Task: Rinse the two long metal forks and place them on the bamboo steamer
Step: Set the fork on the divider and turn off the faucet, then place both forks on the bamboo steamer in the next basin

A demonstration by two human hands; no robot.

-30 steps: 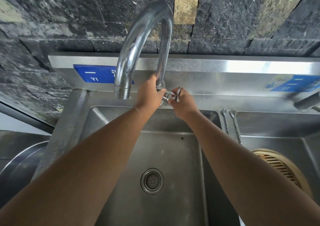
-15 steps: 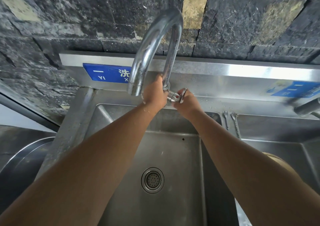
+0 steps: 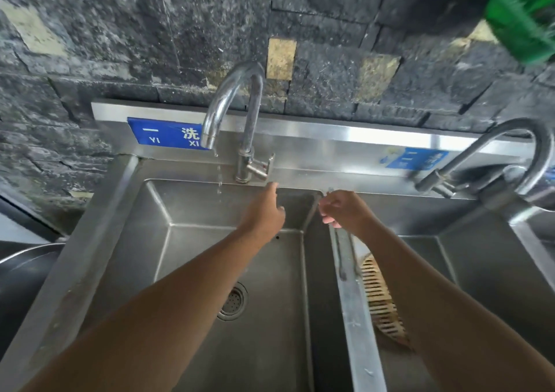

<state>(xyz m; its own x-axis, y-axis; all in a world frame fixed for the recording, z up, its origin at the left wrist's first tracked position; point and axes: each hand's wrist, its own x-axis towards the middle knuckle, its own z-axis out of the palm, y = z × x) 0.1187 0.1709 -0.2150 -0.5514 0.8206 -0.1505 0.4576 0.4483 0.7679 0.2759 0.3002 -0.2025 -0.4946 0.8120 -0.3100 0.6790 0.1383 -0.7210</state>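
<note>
a person's right hand (image 3: 345, 211) closes on two long metal forks (image 3: 345, 250) lying along the sink divider (image 3: 357, 316) beside the bamboo steamer (image 3: 381, 298); the left hand (image 3: 265, 214) hovers loose and empty below the dripping faucet (image 3: 231, 112).

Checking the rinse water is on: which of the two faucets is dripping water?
The left faucet, above the left basin beside the blue sign: drops fall from its spout. The right faucet shows no water.
</note>
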